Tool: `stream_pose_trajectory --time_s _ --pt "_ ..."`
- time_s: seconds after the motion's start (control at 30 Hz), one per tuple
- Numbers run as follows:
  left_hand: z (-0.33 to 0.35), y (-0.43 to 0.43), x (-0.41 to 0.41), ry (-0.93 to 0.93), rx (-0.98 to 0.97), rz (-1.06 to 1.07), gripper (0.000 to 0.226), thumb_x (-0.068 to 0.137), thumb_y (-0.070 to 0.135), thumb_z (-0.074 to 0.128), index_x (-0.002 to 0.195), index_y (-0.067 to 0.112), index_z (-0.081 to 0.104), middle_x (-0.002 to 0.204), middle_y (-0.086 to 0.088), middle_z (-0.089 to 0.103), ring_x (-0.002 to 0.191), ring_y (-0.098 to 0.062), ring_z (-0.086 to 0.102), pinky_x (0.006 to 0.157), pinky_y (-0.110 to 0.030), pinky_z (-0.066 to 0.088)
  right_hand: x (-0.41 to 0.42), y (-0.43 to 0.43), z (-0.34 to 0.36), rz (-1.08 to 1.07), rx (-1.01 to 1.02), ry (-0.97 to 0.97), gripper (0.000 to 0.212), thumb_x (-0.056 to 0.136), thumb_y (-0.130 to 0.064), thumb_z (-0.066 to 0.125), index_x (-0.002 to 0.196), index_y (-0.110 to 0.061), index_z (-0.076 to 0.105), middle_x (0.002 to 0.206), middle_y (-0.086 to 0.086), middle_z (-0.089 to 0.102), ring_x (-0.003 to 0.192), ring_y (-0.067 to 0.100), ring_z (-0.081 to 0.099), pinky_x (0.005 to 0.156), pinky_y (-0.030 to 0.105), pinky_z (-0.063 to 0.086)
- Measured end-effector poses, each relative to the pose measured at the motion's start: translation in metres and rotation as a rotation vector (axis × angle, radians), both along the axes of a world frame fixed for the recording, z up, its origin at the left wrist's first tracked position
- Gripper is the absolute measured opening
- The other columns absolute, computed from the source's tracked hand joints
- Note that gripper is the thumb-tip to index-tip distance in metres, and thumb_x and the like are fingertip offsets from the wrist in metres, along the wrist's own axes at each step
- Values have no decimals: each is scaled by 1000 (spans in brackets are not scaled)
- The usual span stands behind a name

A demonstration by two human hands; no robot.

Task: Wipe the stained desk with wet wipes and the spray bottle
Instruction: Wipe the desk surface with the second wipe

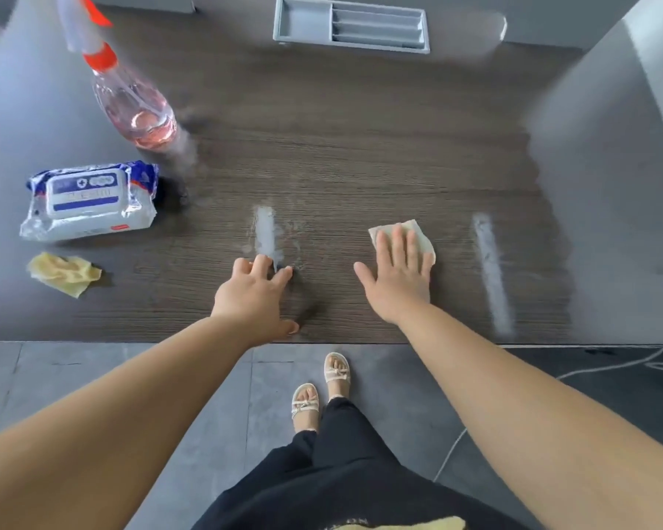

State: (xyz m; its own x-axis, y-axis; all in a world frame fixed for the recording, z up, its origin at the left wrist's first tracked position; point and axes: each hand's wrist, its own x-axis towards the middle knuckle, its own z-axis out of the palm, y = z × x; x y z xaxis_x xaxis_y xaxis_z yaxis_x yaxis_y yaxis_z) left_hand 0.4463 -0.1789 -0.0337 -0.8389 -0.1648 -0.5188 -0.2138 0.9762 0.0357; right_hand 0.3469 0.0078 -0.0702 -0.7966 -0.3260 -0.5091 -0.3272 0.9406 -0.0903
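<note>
A spray bottle (134, 105) at 10 o'clock on the counter (341, 147) stands with pink liquid in its lower part. Below it, at 9 o'clock, lies a wet wipes pack (89, 200), lid closed, and nearer the edge a crumpled yellow wipe (64, 273). A grey divided tray (307, 19) sits at 12 o'clock. The right hand (399, 273) presses a wipe (422, 233) flat, fingers (399, 242) straight, between two white stains: one (267, 233) at 6 o'clock, one (492, 269) at 4. The left hand (253, 296), fingers spread and holding nothing, touches the counter at the first stain's near end.
</note>
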Motion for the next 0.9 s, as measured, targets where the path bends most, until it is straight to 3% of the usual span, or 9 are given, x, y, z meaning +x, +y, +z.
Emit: stream_pose_trajectory --time_s 0.13,0.2,0.33,0.43,0.53,0.6,0.67,0.77,0.9 --pt "-1 -1 0 1 1 10 90 71 66 61 144 32 20 140 0 24 127 -27 24 83 -36 49 18 -6 -3 519 -107 -25 79 80 -67 -7 148 -28 -13 150 -7 -28 139 13 -28 114 42 -18" --pt "-1 -2 1 5 1 6 88 73 67 59 144 33 20 142 0 24 128 -26 24 83 -36 49 -23 4 -4 477 -116 -25 65 92 -61 5 149 -31 -9 154 -7 -24 141 11 -24 113 39 -16" --pt "0 -2 -2 59 52 104 68 82 63 49 141 34 31 140 3 30 128 -23 27 86 -35 47 -73 -11 -3 40 -11 6 63 98 -53 10 149 -24 -13 155 1 -25 141 19 -27 115 46 -13" --pt "1 -10 -7 114 127 311 55 85 55 52 133 30 44 139 0 34 130 -25 26 96 -38 41 -28 -40 -3 390 -31 -30 71 95 -60 11 146 -22 -20 152 5 -31 138 23 -32 112 49 -18" --pt "-1 -29 -10 137 86 436 61 80 53 60 133 27 44 142 -5 30 133 -30 20 104 -44 33 -21 -34 2 756 -98 -104 65 97 -56 16 148 -29 -14 152 -5 -28 140 15 -29 113 43 -19" --pt "-1 -45 -12 154 35 535 71 75 56 65 135 29 39 144 -6 26 133 -31 19 103 -45 33 -61 -29 0 719 -82 -98 60 98 -53 17 148 -32 -9 151 -9 -25 141 12 -24 114 39 -18" --pt "-4 -58 -12 137 35 656 85 70 59 69 140 31 31 148 -6 20 134 -31 17 104 -45 33 -99 -29 -3 479 -64 -18 59 99 -52 15 149 -30 -7 156 -4 -22 142 13 -23 116 41 -14" --pt "-11 -70 -9 40 3 640 99 65 69 66 145 36 18 153 -4 11 137 -32 13 107 -47 30 -100 -56 -7 269 -51 71 64 98 -54 14 150 -23 -9 156 2 -22 142 20 -24 115 45 -13" --pt "-12 -74 -12 -22 4 597 101 65 72 64 146 37 14 151 -5 11 136 -33 13 105 -47 33 -49 -80 -4 736 -163 -23 65 97 -56 17 150 -27 -9 156 -1 -21 142 18 -24 115 44 -16"
